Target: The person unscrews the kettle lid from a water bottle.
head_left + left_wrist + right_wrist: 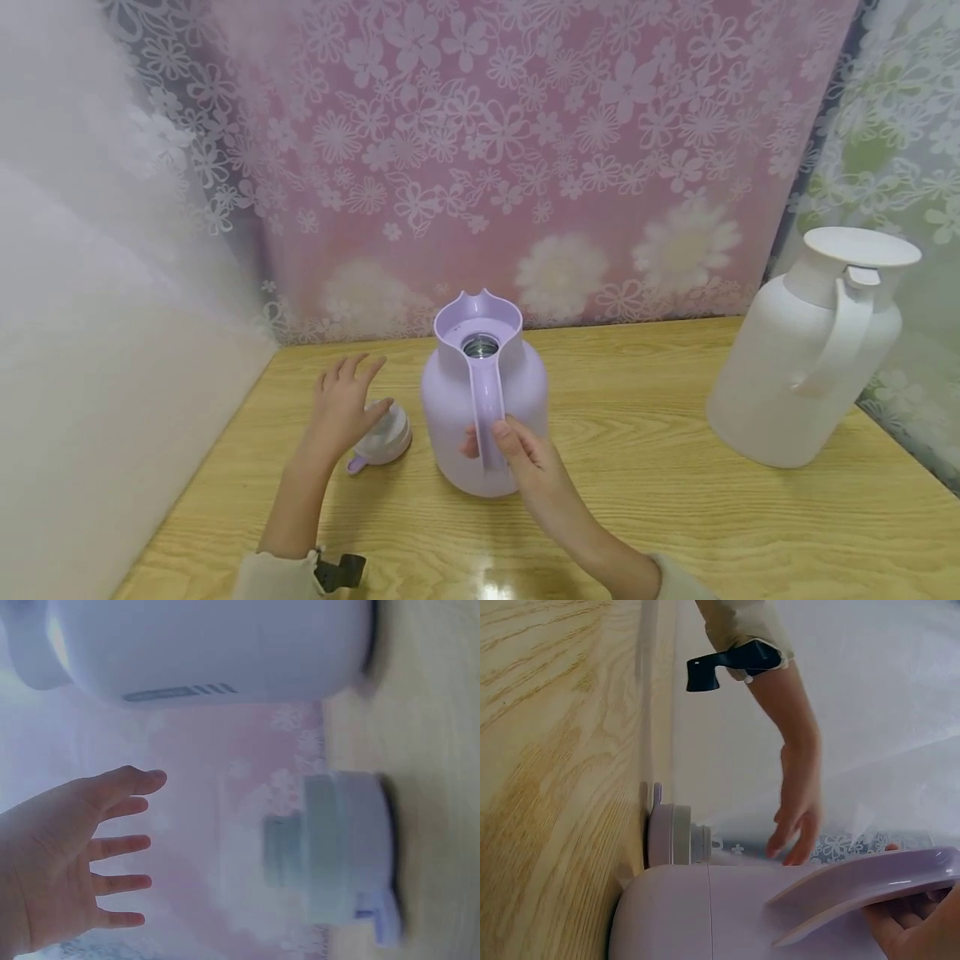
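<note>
Nearest, the right hand (pixel 525 454) curls its fingers round the handle of the lilac jug (pixel 483 400), which stands open-mouthed on the light wood-grain counter (pixel 637 517). Just to its left the left hand (pixel 341 408) hovers with fingers spread over the jug's lid (pixel 384 437), which sits on the counter; whether they touch is unclear. Farther right stands a white jug (pixel 806 367), well apart. Behind, a pink flower-patterned sheet (pixel 525 150) backs the counter, with a pale wall (pixel 90 317) on the left.
</note>
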`<act>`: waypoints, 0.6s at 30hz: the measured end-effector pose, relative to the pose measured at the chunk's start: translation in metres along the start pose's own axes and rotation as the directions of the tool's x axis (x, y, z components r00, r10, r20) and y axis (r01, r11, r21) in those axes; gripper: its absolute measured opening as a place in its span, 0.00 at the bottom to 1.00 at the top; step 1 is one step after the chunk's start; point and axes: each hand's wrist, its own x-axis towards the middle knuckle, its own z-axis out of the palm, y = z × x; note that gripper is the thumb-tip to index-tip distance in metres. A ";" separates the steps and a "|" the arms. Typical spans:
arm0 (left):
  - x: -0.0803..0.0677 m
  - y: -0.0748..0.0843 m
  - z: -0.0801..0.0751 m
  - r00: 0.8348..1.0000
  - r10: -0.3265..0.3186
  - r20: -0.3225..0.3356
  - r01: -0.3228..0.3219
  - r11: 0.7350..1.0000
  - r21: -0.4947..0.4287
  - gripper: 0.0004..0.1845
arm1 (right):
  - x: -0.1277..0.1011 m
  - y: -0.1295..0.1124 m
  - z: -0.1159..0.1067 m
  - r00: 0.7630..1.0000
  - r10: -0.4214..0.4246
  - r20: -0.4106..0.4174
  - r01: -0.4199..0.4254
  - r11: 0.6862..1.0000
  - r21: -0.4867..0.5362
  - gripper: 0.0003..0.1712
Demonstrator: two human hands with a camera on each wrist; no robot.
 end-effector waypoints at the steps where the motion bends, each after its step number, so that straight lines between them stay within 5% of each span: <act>1: 0.001 0.002 -0.005 1.000 0.000 -0.016 0.000 1.000 0.004 0.32 | 0.000 -0.001 -0.001 1.000 0.001 0.006 -0.001 1.000 -0.008 0.19; 10: 0.005 0.027 -0.044 0.985 0.042 -0.169 -0.035 0.998 0.044 0.28 | 0.000 -0.007 -0.020 0.999 -0.035 -0.007 0.034 0.990 -0.138 0.15; 18: 0.009 0.073 -0.078 0.935 0.155 -0.320 -0.158 0.987 0.018 0.29 | -0.006 -0.014 -0.055 0.997 -0.070 -0.027 0.060 0.959 -0.276 0.15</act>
